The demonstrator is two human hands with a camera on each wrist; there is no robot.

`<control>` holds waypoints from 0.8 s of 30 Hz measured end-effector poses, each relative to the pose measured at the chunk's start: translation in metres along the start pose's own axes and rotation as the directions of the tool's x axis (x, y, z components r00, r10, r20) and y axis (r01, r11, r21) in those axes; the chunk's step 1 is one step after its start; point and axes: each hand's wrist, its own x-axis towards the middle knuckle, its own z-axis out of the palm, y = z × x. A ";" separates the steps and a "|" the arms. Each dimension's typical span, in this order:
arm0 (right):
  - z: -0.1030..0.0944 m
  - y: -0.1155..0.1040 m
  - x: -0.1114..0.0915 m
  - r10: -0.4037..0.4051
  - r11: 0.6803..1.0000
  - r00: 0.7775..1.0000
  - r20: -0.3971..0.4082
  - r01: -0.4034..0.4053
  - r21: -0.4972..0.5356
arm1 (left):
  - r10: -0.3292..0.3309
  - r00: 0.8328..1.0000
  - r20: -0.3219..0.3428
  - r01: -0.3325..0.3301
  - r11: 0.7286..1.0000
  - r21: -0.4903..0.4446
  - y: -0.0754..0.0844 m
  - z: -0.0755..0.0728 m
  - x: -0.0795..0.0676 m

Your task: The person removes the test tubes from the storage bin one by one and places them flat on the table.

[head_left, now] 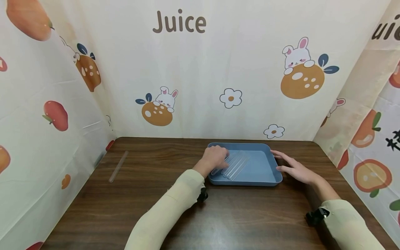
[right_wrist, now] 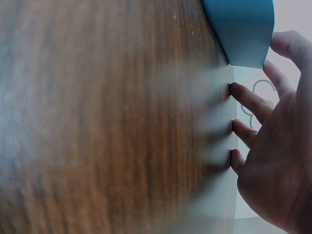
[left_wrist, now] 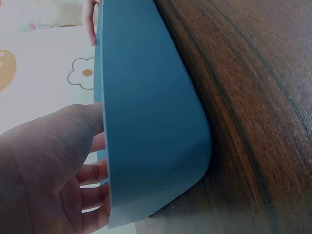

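A blue rectangular tray lies on the table with several clear, thin tubes slanting side by side in its left part. My left hand reaches over the tray's left end, its thumb beside the tubes. In the left wrist view the fingers bend in behind the tray wall; the fingertips are hidden and I cannot tell whether they grip a tube. At the tray's right side, my right hand has its fingers spread. Its thumb and index finger are at the tray's edge, and other fingertips rest on the table.
Another clear tube lies alone at the left of the brown wooden table. Printed cloth with fruit, rabbits and flowers hangs along the back and both sides. A black wrist strap sits at the right cuff.
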 end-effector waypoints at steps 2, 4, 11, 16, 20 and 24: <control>0.000 -0.001 0.000 -0.001 1.000 1.000 -0.001 0.001 -0.001 | 0.002 1.000 -0.009 -0.002 1.000 -0.008 -0.001 -0.001 0.000; 0.000 -0.001 -0.001 -0.001 1.000 1.000 -0.004 0.001 -0.005 | 0.004 1.000 -0.015 -0.005 1.000 -0.012 -0.001 -0.002 -0.001; 0.001 -0.001 -0.001 0.002 1.000 1.000 -0.007 -0.002 -0.011 | 0.013 0.999 -0.040 -0.013 1.000 -0.022 -0.001 -0.009 -0.004; 0.001 0.002 -0.002 -0.001 1.000 1.000 -0.011 0.001 -0.015 | 0.015 0.999 -0.049 -0.017 0.999 -0.029 -0.001 -0.019 -0.006; 0.002 0.003 -0.001 -0.003 1.000 1.000 -0.012 0.003 -0.007 | 0.015 0.999 -0.051 -0.016 1.000 -0.026 -0.001 -0.027 -0.007; 0.002 0.004 -0.001 -0.002 1.000 1.000 -0.012 0.002 -0.002 | 0.014 0.998 -0.062 -0.015 0.999 -0.029 -0.002 -0.031 -0.009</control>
